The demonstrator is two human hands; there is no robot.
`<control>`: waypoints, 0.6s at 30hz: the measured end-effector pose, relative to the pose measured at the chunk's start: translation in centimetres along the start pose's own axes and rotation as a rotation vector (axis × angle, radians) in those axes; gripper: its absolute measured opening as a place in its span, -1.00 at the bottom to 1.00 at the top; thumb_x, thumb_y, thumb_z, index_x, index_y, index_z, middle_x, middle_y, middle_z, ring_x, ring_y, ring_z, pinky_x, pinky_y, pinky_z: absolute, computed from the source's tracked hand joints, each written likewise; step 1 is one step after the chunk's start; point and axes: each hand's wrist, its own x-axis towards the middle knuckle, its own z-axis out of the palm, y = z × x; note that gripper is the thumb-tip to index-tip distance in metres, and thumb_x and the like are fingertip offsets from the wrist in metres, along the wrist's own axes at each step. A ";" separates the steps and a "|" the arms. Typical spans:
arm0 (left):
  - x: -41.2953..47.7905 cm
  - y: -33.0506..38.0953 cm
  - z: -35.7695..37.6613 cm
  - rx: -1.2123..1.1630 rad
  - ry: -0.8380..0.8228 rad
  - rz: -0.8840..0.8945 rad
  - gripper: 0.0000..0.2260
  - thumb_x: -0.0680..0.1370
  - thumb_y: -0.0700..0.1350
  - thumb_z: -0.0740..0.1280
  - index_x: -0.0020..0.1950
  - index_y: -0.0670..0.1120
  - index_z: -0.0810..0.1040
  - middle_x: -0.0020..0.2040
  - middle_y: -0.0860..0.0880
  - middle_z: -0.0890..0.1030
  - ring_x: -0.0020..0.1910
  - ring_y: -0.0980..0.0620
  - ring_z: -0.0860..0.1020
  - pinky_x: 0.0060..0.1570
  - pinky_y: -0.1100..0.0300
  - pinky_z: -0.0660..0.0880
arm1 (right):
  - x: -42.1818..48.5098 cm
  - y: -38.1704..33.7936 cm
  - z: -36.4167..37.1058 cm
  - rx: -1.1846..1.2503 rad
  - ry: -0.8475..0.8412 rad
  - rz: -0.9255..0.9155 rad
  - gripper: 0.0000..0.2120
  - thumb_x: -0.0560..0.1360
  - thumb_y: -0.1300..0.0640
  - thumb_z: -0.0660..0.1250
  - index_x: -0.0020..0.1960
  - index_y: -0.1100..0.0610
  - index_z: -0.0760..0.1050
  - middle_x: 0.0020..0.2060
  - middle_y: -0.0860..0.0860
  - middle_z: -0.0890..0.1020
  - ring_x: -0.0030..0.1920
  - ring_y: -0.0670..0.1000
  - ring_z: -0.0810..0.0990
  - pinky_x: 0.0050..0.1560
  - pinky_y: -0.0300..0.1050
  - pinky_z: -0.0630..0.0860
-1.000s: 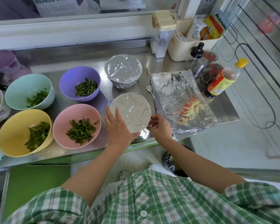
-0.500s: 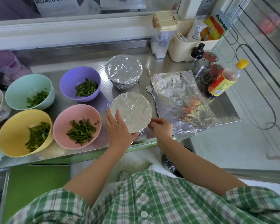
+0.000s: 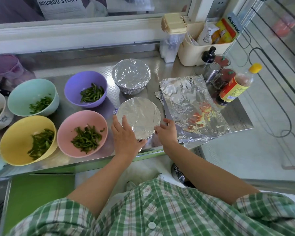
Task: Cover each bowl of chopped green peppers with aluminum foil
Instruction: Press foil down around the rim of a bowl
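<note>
front covered bowl [image 3: 138,114] is found at the front edge of the counter [image 3: 169,68], right of middle, just beside the pink bowl [image 3: 66,126]. foil is drawn flat over its top. the skirt under the near rim looks crumpled and not yet tucked.

left hand [image 3: 126,137] is laid on the near-left rim, fingers flat on the foil and thumb hooked round the side below, so the bowl is grasped. right hand [image 3: 167,133] is set at the near-right rim, fingertips touching the foil edge, fingers loosely bent. whether the foil is pinched or only pressed cannot be told.

back covered bowl [image 3: 131,76] is seen behind it, wrapped well down its sides. spare foil sheets [image 3: 191,103] are spread toward the right front corner. purple bowl [image 3: 71,86], teal bowl [image 3: 20,92], yellow bowl [image 3: 15,133] and the pink one are left uncovered, with peppers showing in each.

risks, as judged:
- the bowl in hand is kept close to the front edge. a hard press on the near rim could tip it or slide it off.
- foil could be torn at the rim if it is pulled too tight by the fingertips.
- if the skirt is left loose, the cover may spring up.
- the pink bowl could be nudged by the left forearm, and it too stands at the front edge.
- sauce bottle [image 3: 235,86] stands just beside the sheets near the right edge. it could be toppled when the next sheet is dragged out.
</note>
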 end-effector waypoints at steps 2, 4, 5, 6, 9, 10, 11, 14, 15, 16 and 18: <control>-0.1 -0.1 -0.2 -0.021 0.000 -0.002 0.11 0.25 0.31 0.54 0.52 -0.28 0.11 0.51 -0.43 0.05 0.50 -0.33 0.09 0.49 -0.10 0.08 | 0.5 -0.1 -0.1 -0.036 -0.034 0.010 -0.54 0.55 0.25 0.33 0.40 0.11 0.29 0.03 0.03 0.56 0.02 0.03 0.57 0.11 -0.07 0.52; 0.0 -0.5 -0.3 -0.070 0.019 -0.008 0.15 0.19 0.33 0.56 0.51 -0.28 0.14 0.48 -0.42 0.12 0.48 -0.33 0.12 0.47 -0.11 0.12 | 1.0 -0.4 -0.5 -0.055 -0.079 0.009 -0.50 0.55 0.25 0.33 0.43 0.14 0.25 0.13 0.12 0.58 0.08 0.08 0.58 0.18 -0.01 0.53; 0.0 -0.7 -0.4 -0.084 0.030 -0.006 0.17 0.16 0.36 0.55 0.51 -0.27 0.15 0.46 -0.41 0.16 0.47 -0.33 0.14 0.47 -0.12 0.12 | 1.2 -0.6 -0.8 -0.079 -0.090 -0.003 -0.50 0.55 0.26 0.32 0.43 0.15 0.24 0.14 0.15 0.58 0.09 0.10 0.59 0.20 0.02 0.53; 0.1 -0.8 -0.5 -0.083 0.035 0.000 0.19 0.14 0.39 0.53 0.51 -0.26 0.14 0.46 -0.40 0.17 0.47 -0.32 0.14 0.47 -0.11 0.10 | 1.4 -0.7 -1.0 -0.094 -0.093 -0.018 -0.52 0.55 0.27 0.32 0.42 0.17 0.25 0.13 0.15 0.58 0.08 0.10 0.59 0.21 0.03 0.53; 0.4 -1.2 -0.8 -0.081 -0.009 0.034 0.23 0.18 0.41 0.49 0.56 -0.24 0.01 0.54 -0.40 -0.02 0.55 -0.30 -0.05 0.52 -0.08 -0.10 | 1.2 -1.1 -1.1 -0.083 -0.084 -0.048 -0.62 0.53 0.30 0.35 0.30 0.24 0.33 0.04 0.07 0.55 0.05 0.05 0.56 0.20 -0.02 0.53; 0.6 -1.2 -0.8 -0.074 -0.027 0.046 0.23 0.20 0.40 0.50 0.56 -0.25 -0.02 0.55 -0.39 -0.06 0.57 -0.29 -0.09 0.53 -0.07 -0.14 | 1.0 -1.0 -1.1 -0.100 -0.087 -0.057 -0.67 0.52 0.30 0.35 0.24 0.23 0.36 0.03 0.06 0.55 0.05 0.05 0.56 0.19 -0.03 0.53; 0.7 -1.2 -0.8 -0.061 -0.034 0.052 0.23 0.21 0.39 0.51 0.57 -0.26 -0.03 0.55 -0.39 -0.06 0.57 -0.29 -0.10 0.54 -0.07 -0.14 | 0.8 -0.7 -1.1 -0.125 -0.101 -0.070 -0.71 0.51 0.30 0.34 0.20 0.20 0.38 0.02 0.06 0.56 0.05 0.05 0.56 0.16 -0.05 0.54; 0.9 -1.1 -0.9 -0.027 -0.027 0.044 0.22 0.21 0.37 0.52 0.56 -0.26 -0.01 0.54 -0.39 0.00 0.55 -0.31 -0.04 0.54 -0.10 -0.06 | 0.3 0.2 -1.3 -0.173 -0.167 -0.108 -0.75 0.50 0.36 0.31 0.13 0.17 0.39 -0.04 -0.02 0.56 -0.05 -0.11 0.57 -0.12 -0.36 0.51; 0.9 -1.0 -0.8 -0.019 -0.026 0.039 0.21 0.21 0.37 0.52 0.56 -0.26 0.00 0.54 -0.39 0.01 0.55 -0.32 -0.02 0.53 -0.11 -0.05 | 0.1 0.5 -1.3 -0.188 -0.169 -0.127 -0.73 0.49 0.38 0.32 0.12 0.16 0.38 -0.07 -0.05 0.57 -0.09 -0.17 0.57 -0.21 -0.42 0.49; 0.9 -0.9 -0.8 -0.010 -0.022 0.036 0.21 0.21 0.38 0.52 0.56 -0.26 0.01 0.54 -0.39 0.02 0.54 -0.32 -0.01 0.53 -0.11 -0.04 | 0.1 0.6 -1.3 -0.193 -0.156 -0.147 -0.72 0.48 0.38 0.35 0.11 0.15 0.39 -0.08 -0.06 0.57 -0.12 -0.19 0.57 -0.24 -0.44 0.49; 0.9 -0.8 -0.6 0.012 -0.003 0.036 0.21 0.20 0.39 0.51 0.55 -0.27 0.04 0.53 -0.40 0.06 0.53 -0.33 0.03 0.52 -0.12 0.00 | 0.0 0.6 -1.0 -0.212 -0.121 -0.180 -0.69 0.45 0.34 0.43 0.11 0.17 0.41 -0.11 -0.07 0.59 -0.13 -0.18 0.59 -0.17 -0.39 0.52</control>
